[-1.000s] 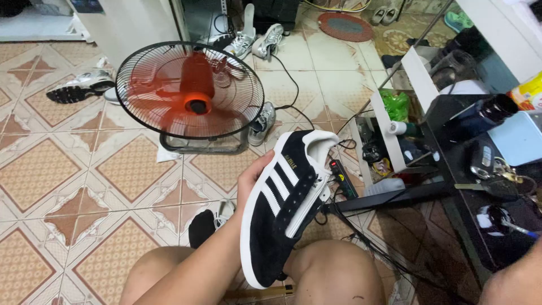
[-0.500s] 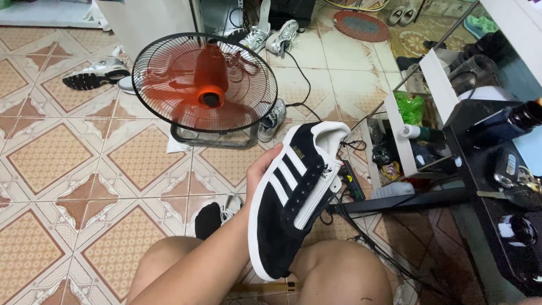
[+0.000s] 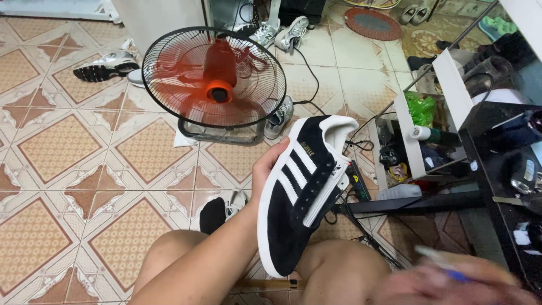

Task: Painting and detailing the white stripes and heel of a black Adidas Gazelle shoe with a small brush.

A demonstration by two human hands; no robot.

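Observation:
My left hand [image 3: 270,169] grips a black suede sneaker [image 3: 299,197] with white side stripes and a white sole, held on its side above my bare knees, toe toward me. My right hand [image 3: 451,282] comes in blurred at the bottom right corner, closed around a thin white pen-like tool with a blue part [image 3: 446,265]. It is a little right of the sneaker's toe and not touching it.
A running orange floor fan [image 3: 214,85] stands ahead on the tiled floor. Loose shoes lie around it, one black [image 3: 217,212] by my knee. A power strip with cables [image 3: 355,181], white shelves [image 3: 418,130] and a dark desk [image 3: 508,175] fill the right side.
My right hand with the thin tool has come into view at the bottom right. The view has drifted slightly; the sneaker stays gripped in my left hand.

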